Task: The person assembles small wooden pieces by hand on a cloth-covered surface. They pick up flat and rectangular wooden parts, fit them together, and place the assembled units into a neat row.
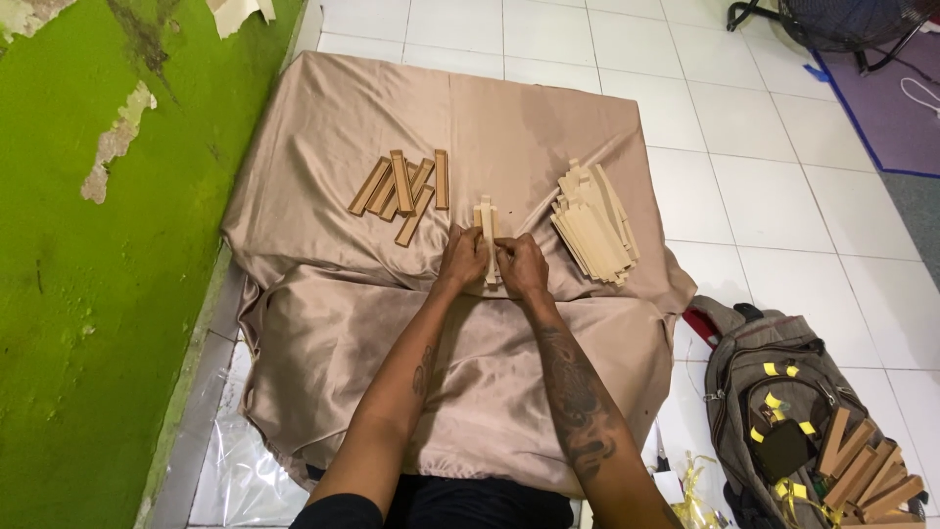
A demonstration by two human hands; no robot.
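Holding a small bundle of pale wooden strips (487,230) upright-lengthwise on the tan cloth (333,313), both hands are closing around its near end: left hand (464,259) gripping the left side, right hand (521,266) gripping the right, fingertips meeting. A stack of pale strips (594,223) is lying just right of the hands; darker brown strips (401,188) are lying scattered to the left. A backpack (774,392) carrying brown wooden pieces (871,475) is sitting on the tiled floor (774,196).
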